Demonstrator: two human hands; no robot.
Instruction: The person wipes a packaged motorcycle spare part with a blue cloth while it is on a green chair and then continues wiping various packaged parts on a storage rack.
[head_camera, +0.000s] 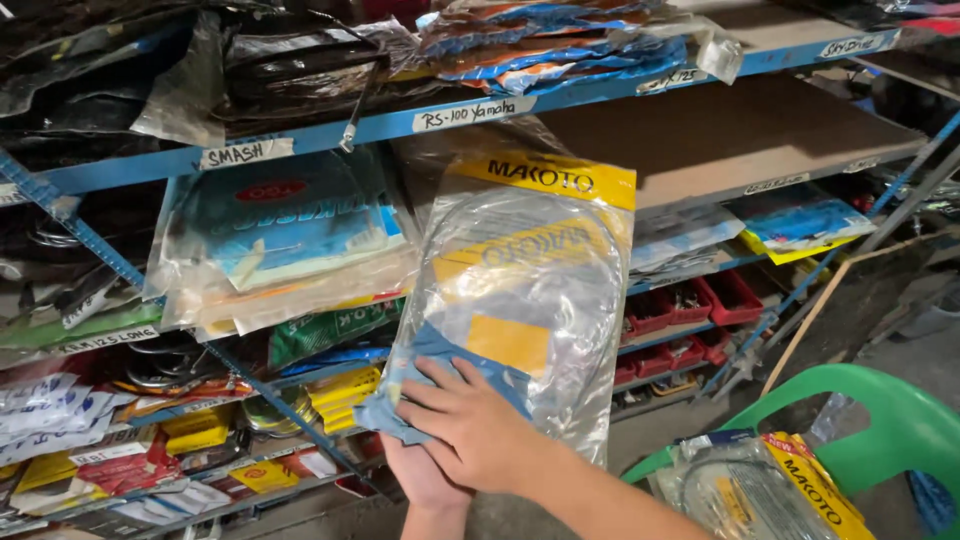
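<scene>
Both hands are together at the bottom of a clear plastic packet (530, 300) with a yellow header card, a coiled cable faintly visible inside. The right hand (475, 425) lies flat on the packet's front, fingers spread over a blue cloth (420, 385) pressed against the lower left corner. The left hand (420, 480) sits directly beneath and behind, mostly hidden by the right; it appears to support the packet from the back, but its grip cannot be made out. The packet rises above the hands, long axis near vertical and tilted slightly right at the top, yellow header farthest from the hands. The right hand is the nearer one on the front face. Just behind the packet stands a blue metal shelf rack (300, 140) with paper labels on its rails. Left of the hands, more bagged packets (280, 240) lean on the shelf, close to the held packet's edge. Above right, a bare brown shelf board (730, 135). Right of the hands, red bins (690, 300). Lower right, a green plastic chair (890, 420) carrying another yellow-headed packet (770, 490), well apart from the hands.
</scene>
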